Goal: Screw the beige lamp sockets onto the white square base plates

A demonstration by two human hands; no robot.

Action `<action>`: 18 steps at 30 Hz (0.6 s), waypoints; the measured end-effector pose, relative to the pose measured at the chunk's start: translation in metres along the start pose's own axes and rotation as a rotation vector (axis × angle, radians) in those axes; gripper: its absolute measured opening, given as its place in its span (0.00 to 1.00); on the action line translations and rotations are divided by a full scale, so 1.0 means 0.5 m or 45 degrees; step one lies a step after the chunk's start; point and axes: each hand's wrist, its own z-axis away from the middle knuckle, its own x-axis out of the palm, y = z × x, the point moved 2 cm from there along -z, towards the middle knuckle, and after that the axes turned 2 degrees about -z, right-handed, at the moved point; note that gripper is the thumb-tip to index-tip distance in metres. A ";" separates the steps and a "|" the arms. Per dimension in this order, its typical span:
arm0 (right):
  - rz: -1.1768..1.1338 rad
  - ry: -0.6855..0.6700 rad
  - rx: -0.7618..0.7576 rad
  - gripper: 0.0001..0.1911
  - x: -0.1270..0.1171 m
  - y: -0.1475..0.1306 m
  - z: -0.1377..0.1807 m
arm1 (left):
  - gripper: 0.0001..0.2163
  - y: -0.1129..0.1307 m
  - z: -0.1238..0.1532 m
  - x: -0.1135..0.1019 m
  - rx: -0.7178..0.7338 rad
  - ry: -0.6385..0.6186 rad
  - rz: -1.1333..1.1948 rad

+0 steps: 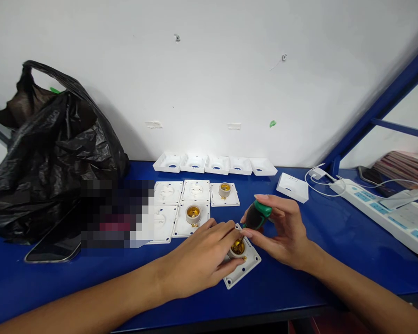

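My left hand (202,255) rests closed on a white square lamp-holder plate (245,266) with a brass socket (237,247), pinning it to the blue table (299,278). My right hand (282,229) grips a short screwdriver with a green and black handle (258,214), its tip pointing down into the socket. Behind them lie more white plates (195,213), two with brass sockets, others face down.
A row of several white back boxes (216,163) lines the wall. A black plastic bag (45,153) and a phone (55,243) sit at left. A white box (292,186), a power strip (386,208) with cables, and a blue frame (379,106) stand at right.
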 end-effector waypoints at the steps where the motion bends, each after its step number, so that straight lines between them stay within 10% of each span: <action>1: 0.004 0.007 -0.012 0.42 0.000 0.001 0.001 | 0.11 0.000 0.000 0.000 0.001 -0.002 -0.005; 18: -0.122 -0.005 0.094 0.38 0.009 -0.003 -0.003 | 0.08 0.003 0.000 -0.003 -0.009 -0.021 0.037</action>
